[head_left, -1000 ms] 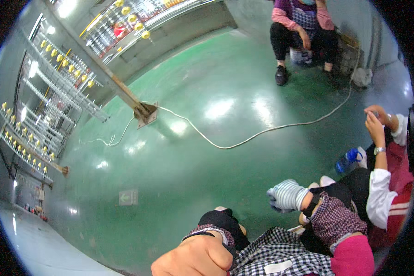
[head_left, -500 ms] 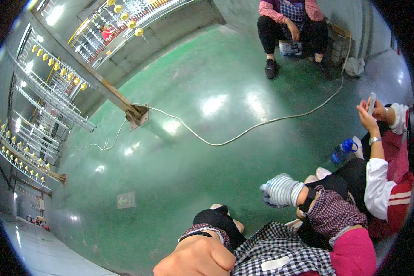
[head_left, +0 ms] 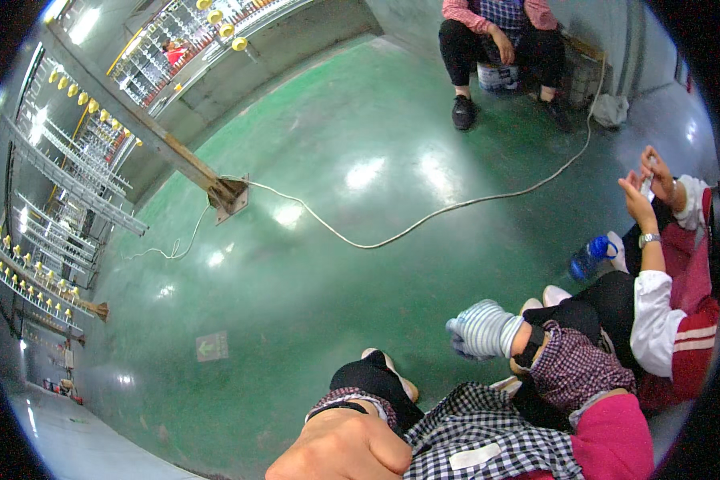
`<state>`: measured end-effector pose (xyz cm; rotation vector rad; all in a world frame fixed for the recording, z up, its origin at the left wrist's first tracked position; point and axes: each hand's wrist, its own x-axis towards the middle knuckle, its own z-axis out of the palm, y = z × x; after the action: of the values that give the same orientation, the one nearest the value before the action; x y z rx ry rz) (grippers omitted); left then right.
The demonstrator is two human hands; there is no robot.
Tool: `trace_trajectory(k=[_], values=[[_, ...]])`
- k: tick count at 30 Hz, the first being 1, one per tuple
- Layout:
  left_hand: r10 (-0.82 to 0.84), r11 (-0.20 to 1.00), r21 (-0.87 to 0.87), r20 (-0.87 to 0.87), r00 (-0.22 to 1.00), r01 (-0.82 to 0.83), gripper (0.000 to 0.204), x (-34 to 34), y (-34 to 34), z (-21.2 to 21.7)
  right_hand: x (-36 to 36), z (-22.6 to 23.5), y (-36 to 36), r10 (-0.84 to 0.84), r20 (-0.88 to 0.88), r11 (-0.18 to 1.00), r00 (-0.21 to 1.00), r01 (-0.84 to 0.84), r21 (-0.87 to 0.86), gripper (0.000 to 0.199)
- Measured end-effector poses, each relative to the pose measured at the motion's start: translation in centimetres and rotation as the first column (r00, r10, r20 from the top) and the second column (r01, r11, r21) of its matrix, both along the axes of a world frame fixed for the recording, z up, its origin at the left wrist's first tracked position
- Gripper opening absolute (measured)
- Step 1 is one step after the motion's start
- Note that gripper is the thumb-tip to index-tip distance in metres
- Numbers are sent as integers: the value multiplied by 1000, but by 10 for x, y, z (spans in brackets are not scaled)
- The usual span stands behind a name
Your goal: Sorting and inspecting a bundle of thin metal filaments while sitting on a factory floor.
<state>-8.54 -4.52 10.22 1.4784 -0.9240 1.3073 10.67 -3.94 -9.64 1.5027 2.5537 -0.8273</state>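
Observation:
My left hand (head_left: 340, 448) is bare and close at the lower edge, its back and thumb showing beyond a black wristband (head_left: 340, 406). Its fingers are cut off by the picture's edge, so what they do is hidden. My right hand (head_left: 484, 330) wears a glove with white and blue-grey stripes and hovers over my lap's right side, fingers curled in. Whatever may be inside that curl cannot be seen. A black-and-white checked apron (head_left: 488, 428) covers my lap, and a plaid sleeve cover (head_left: 580, 360) wraps my right forearm.
Close on my right sits a person (head_left: 672, 328) with a small pale object in the hands. A blue bottle (head_left: 590, 258) is near their feet. Another person (head_left: 500, 40) sits at the far wall. A white cable (head_left: 368, 244) crosses the green floor to a post (head_left: 176, 152) beside hanging racks.
My view has shifted slightly, so the surroundings sit a little higher and further left. The neighbour's hands have turned the pale object. My own hands keep nearly the same pose.

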Motion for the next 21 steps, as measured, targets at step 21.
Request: trace_trajectory(k=[21], values=[[-49, 998, 40, -181, 982, 57, 27, -17, -4, -10, -2, -5, -3, -29, 16, 1000, 999, 29, 2, 27]])
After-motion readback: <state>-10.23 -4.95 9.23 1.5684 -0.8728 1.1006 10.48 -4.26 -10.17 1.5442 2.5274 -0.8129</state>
